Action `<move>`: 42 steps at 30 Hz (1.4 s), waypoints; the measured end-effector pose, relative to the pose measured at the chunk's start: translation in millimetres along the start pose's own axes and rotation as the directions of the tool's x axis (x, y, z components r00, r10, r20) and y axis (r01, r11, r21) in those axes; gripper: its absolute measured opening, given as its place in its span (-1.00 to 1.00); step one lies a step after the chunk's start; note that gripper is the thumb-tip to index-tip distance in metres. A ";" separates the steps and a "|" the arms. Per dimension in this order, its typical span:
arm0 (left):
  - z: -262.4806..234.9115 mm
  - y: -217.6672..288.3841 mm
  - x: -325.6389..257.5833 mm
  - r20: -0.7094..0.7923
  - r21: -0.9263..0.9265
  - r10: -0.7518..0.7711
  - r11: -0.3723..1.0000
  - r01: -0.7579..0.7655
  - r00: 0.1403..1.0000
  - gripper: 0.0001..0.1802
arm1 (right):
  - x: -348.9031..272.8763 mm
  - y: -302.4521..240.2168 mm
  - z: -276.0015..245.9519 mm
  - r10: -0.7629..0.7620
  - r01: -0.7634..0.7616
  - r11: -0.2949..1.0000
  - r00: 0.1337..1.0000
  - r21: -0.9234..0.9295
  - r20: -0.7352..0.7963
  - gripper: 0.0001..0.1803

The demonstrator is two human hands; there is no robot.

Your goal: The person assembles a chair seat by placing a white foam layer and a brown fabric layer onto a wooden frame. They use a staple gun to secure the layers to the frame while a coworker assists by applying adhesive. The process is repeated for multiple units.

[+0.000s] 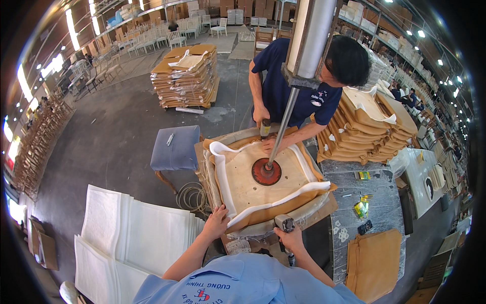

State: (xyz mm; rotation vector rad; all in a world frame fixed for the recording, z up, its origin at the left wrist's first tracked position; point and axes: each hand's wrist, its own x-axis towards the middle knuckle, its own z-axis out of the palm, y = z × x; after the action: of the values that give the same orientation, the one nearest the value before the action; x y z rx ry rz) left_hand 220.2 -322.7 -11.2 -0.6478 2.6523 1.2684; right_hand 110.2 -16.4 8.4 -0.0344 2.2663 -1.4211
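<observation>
A chair seat board point(243, 185) of pale wood lies under a red round press pad point(266, 172) at the end of a metal rod. White padding point(223, 175) and a tan cover point(263, 217) fold up around its edges. At the near left corner my left hand point(217, 223) grips the cover's edge with bent fingers. My right hand point(290, 238) is closed around a staple gun point(284, 223), its head close to the near edge of the seat. Across from me, a co-worker holds another staple gun point(265, 127) at the far edge, their other hand on the board.
White padding sheets point(116, 228) are stacked at my left. A blue padded stool point(176, 148) stands beyond them, near a coiled hose point(192, 197). At right, a worktable point(341, 202) bears small boxes, tan covers point(373, 263) and a pile of seats point(354, 137). Another pile point(185, 81) stands behind.
</observation>
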 end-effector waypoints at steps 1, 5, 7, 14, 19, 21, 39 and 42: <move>0.3 0.3 -0.1 0.001 0.000 -0.001 1.000 0.001 1.000 -0.41 | 0.2 0.6 -0.4 -0.002 0.002 1.000 1.000 0.000 0.002 -0.30; 1.3 1.3 -0.7 -0.001 -0.007 0.002 1.000 -0.002 1.000 -0.41 | 1.0 2.6 -1.1 -0.013 0.013 1.000 1.000 -0.006 -0.008 -0.30; 2.5 1.0 -2.5 0.001 -0.005 -0.008 1.000 0.008 1.000 -0.41 | 1.3 1.3 -2.3 -0.019 0.019 0.999 1.000 -0.038 -0.004 -0.30; 13.6 12.4 -14.3 0.042 0.121 0.073 0.990 -0.077 0.996 -0.45 | 3.9 5.9 -18.6 0.014 -0.011 1.000 0.997 0.028 -0.076 -0.36; 25.0 37.6 -33.7 0.119 0.202 0.200 0.954 -0.221 0.972 -0.50 | -8.6 8.0 -34.8 0.024 0.002 0.985 0.989 0.170 -0.146 -0.66; 33.8 51.2 -42.9 0.192 0.229 0.207 0.941 -0.249 0.959 -0.47 | -26.6 2.7 -41.4 0.059 -0.032 0.971 0.993 0.237 -0.106 -0.53; 20.7 52.4 34.8 0.268 0.251 0.585 0.725 -0.642 0.765 -0.58 | -51.4 0.2 -20.8 0.138 -0.075 0.962 0.963 0.263 -0.230 -0.33; 31.5 56.2 38.6 0.254 0.232 0.591 0.731 -0.642 0.766 -0.62 | -29.9 0.0 -31.9 0.174 -0.098 0.967 0.930 0.236 -0.324 -0.55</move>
State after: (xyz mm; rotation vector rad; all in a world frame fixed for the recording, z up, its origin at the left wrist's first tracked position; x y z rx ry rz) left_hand 159.1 -279.9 -2.7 0.4258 2.9237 0.9063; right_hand 124.3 18.4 30.9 0.4680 2.3082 -1.6949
